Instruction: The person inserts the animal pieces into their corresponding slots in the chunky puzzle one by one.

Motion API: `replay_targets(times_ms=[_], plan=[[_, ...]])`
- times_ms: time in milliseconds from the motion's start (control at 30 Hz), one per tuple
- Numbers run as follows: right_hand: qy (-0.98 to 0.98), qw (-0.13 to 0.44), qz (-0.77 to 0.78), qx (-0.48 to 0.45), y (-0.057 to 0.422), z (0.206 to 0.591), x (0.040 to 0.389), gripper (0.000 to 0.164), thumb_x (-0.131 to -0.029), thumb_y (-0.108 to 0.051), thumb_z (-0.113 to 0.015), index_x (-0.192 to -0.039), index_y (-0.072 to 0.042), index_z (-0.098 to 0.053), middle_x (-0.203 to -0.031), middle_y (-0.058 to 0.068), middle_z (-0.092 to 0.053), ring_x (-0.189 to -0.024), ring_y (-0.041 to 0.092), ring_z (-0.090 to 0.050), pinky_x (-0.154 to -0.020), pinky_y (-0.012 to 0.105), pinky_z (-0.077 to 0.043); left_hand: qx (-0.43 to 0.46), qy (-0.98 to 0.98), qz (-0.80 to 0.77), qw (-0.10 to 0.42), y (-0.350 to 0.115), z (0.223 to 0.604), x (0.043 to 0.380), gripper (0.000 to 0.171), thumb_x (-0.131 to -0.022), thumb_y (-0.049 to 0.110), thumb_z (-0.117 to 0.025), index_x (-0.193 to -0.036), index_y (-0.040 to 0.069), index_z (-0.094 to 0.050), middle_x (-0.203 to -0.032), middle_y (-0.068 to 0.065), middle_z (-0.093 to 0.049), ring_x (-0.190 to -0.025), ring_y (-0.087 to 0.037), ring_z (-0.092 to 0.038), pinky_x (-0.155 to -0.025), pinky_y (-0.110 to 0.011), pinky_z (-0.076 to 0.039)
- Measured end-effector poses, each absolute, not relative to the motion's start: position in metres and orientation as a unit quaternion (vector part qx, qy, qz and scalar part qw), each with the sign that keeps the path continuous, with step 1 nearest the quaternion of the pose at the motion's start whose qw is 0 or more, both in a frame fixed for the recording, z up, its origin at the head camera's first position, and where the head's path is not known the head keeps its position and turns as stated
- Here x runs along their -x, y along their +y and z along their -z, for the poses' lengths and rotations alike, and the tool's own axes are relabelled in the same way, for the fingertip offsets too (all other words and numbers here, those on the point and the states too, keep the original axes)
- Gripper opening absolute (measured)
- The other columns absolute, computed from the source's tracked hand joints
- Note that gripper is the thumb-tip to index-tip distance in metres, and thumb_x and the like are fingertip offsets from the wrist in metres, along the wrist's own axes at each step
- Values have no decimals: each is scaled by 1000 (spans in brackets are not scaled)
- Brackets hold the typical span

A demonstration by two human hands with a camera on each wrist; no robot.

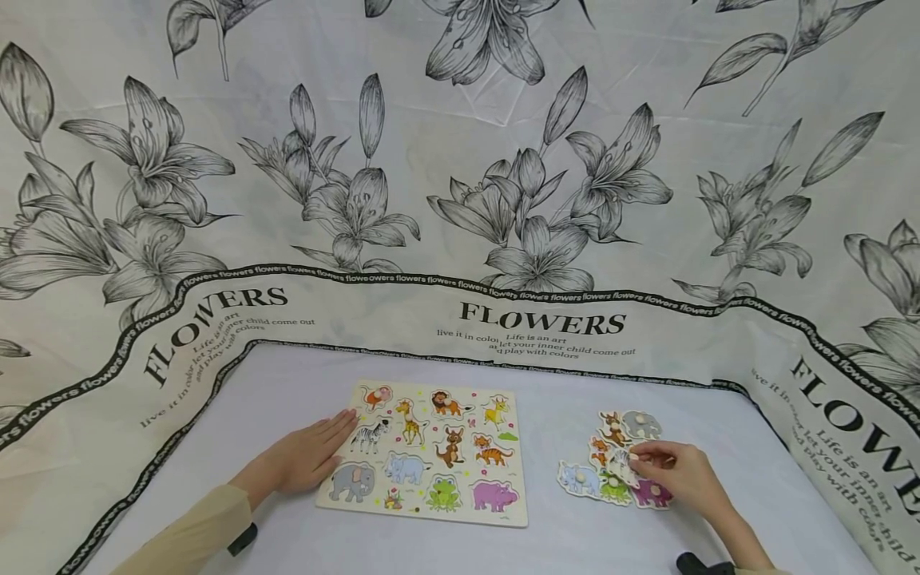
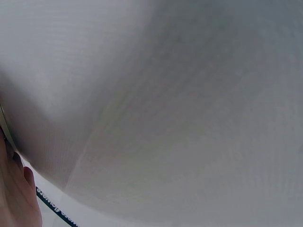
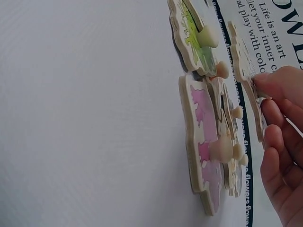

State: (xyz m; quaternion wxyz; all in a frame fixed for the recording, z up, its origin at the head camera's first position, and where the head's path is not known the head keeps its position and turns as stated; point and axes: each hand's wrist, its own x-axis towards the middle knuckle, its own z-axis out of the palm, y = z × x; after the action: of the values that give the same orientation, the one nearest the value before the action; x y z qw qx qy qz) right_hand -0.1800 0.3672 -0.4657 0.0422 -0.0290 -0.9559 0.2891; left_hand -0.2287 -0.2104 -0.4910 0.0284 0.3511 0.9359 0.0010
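**Right hand [image 1: 681, 477] pinching zebra pc [image 1: 620, 463], left hand [image 1: 309, 454] on animal board [image 1: 467, 515]**

Closest in the loose pile: purple hippo pc [image 1: 652, 495] and frog pc [image 1: 614, 487], knobs [image 3: 221, 149] up, so imo easy to grab. Right hand's got what looks like the zebra up off the pile, prob by its knob, but fingers hide that. Left hand's fingers are straight, gripping nothing, just resting on the board's left edge, prob to steady it. Board's flat on the white table [image 1: 287, 383], pics up. Elephant pc [image 1: 642, 425] sits at the pile's far side; FLOWERS cloth [image 1: 539, 339] behind, backdrop afaict.
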Motion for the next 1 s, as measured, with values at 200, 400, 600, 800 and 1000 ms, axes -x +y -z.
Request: replay_targets(times_ms=[200, 400, 600, 800, 1000], plan=[[-956, 44, -289, 27, 363, 464, 181, 32, -82, -30, -76, -102, -6, -73, -77, 0, -65, -64, 7, -47, -53, 20, -41, -358, 934, -5, 19, -211, 491, 228, 58, -102, 31, -38, -149, -1, -29, -157, -16, -27, -145, -32, -28, -117, -43, -32], [-956, 55, -287, 20, 358, 466, 185, 30, -81, -29, -76, -101, -7, -74, -80, 0, -67, -65, 6, -48, -54, 19, -43, -357, 934, -6, 17, -210, 489, 227, 57, -102, 30, -38, -149, -2, -29, -157, -17, -28, -145, -33, -28, -117, -44, -32], [-955, 53, -291, 20, 351, 465, 187, 29, -81, -28, -76, -101, -7, -74, -81, 0, -67, -65, 7, -48, -54, 20, -44, -350, 936, -6, 26, -210, 487, 226, 58, -102, 31, -37, -149, -1, -29, -158, -16, -27, -145, -33, -27, -117, -44, -31], [-953, 61, -297, 11, 344, 465, 188, 28, -79, -28, -78, -98, -8, -74, -81, 0, -68, -65, 7, -49, -55, 18, -43, -353, 935, -5, 20, -210, 489, 227, 57, -102, 31, -36, -149, -1, -29, -158, -16, -26, -145, -32, -27, -118, -44, -31], [-950, 79, -303, -14, 337, 466, 193, 22, -79, -24, -78, -96, -11, -75, -79, -2, -68, -65, 3, -50, -56, 17, -46, -357, 934, -6, 14, -212, 492, 227, 57, -102, 30, -36, -149, -2, -29, -157, -17, -27, -145, -32, -27, -117, -43, -31]])
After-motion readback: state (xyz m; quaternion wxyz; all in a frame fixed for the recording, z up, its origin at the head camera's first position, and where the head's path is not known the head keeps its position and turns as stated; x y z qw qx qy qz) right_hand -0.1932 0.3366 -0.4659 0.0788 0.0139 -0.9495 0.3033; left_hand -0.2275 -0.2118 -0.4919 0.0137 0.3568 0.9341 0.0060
